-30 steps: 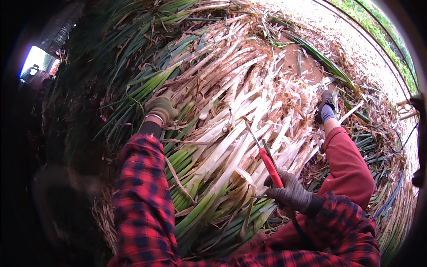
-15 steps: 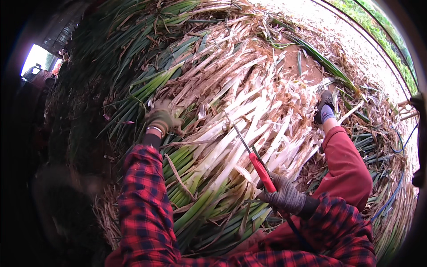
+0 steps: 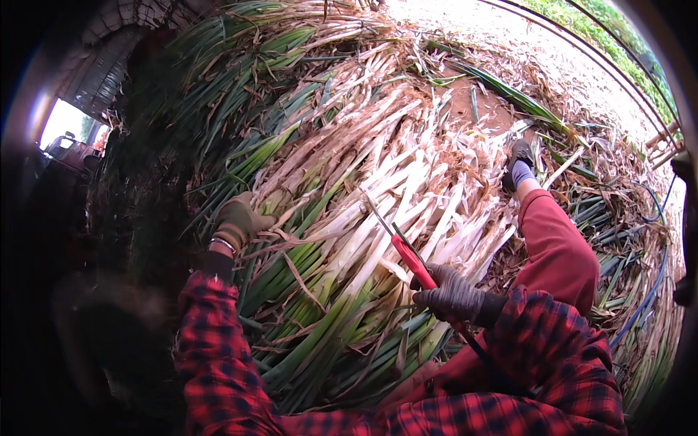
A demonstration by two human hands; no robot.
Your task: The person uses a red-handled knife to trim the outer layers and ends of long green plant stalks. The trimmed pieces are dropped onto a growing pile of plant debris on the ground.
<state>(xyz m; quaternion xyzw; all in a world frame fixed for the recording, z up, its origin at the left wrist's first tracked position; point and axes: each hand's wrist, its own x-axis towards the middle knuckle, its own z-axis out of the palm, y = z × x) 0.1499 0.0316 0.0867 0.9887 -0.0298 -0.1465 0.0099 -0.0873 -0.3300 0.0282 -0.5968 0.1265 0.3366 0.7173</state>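
Note:
Over the left edge of a heap of green onions, my left hand wears an olive knit glove. Its thumb stands apart from the other fingers, and I see nothing held; leaves lie beside and under it. In a grey glove, my right hand is closed around a red air blow gun. The gun's thin metal nozzle points up and left over the white stems, and a dark hose runs back from the hand. Long green leaves fan out below the stems.
My foot in a dark shoe rests at the heap's right side. A blue hose curves along the far right. Dry peelings cover ground at the back. Metal rails cross the upper right corner.
My left hand has come back toward me and slightly left, away from the stems. My right hand with the blow gun has shifted slightly up and left in view, as the whole view moved a little.

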